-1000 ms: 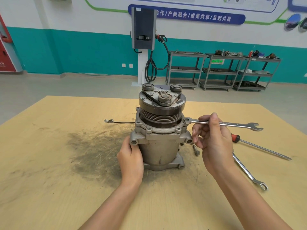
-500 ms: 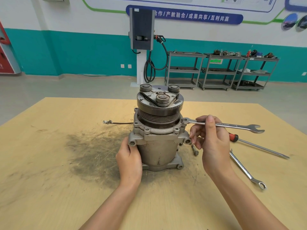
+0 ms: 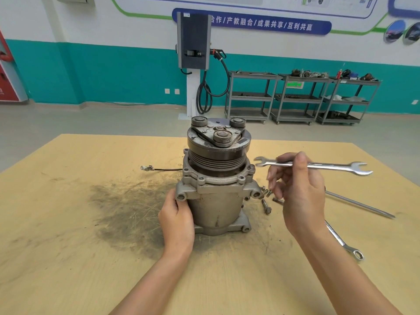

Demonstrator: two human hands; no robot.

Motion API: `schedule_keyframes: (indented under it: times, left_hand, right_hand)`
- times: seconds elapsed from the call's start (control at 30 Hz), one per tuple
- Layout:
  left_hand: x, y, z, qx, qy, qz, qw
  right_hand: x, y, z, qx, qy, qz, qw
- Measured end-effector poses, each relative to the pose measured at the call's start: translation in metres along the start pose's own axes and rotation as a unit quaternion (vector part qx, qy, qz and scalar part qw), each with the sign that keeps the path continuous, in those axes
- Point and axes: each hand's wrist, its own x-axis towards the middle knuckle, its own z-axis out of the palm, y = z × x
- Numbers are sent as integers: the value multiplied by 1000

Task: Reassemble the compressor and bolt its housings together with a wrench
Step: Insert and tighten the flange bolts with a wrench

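Wooden table (image 3: 68, 223), dark smear at centre. Compressor (image 3: 216, 178) upright mid-table. Left hand (image 3: 178, 220) grips its left side, fingers curled round the housing. Right hand (image 3: 300, 189) pinches wrench (image 3: 318, 165) just right of the flange, not touching it. Loose bolts (image 3: 266, 206) beside the base.

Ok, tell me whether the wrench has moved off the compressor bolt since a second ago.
Yes. The wrench in the right hand has come off the flange bolt and now sits clear to the right of the compressor.
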Motion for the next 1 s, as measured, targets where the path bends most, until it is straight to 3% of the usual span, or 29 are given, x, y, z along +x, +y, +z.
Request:
schedule_keyframes:
  times: [0.1,0.17,0.23,0.33,0.4,0.47,0.7,0.87,0.93,1.0]
  left_hand:
    - [0,-1,0,0,5,3,1000]
    - [1,-1,1,0,4,0,1000]
    - [1,-1,1,4,5,0,1000]
    - [1,0,-1,2,3,-4,1000]
    - [2,-1,-2,1,7,-12,1000]
    - [4,-2,-2,-5,13,-27,1000]
    - [7,-5,-4,-5,-6,-48,999]
    - [7,-6,-5,-10,-20,-52,998]
    - [6,-6,-5,-14,-27,-54,998]
    - [4,-6,-4,-16,-34,-50,998]
  right_hand:
    - [13,-10,-23,-51,39,-21,998]
    - [24,-12,-44,-239,36,5,970]
    - [29,-6,-66,-487,-33,103,867]
    - [22,13,-90,-692,-125,233,672]
    - [15,25,-97,-748,-143,262,593]
    - [13,32,-102,-780,-136,259,553]
    - [12,38,-101,-815,-148,239,506]
    - [11,35,-100,-829,-142,214,497]
    - [11,34,-100,-826,-116,184,521]
    - [12,36,-95,-804,-81,127,575]
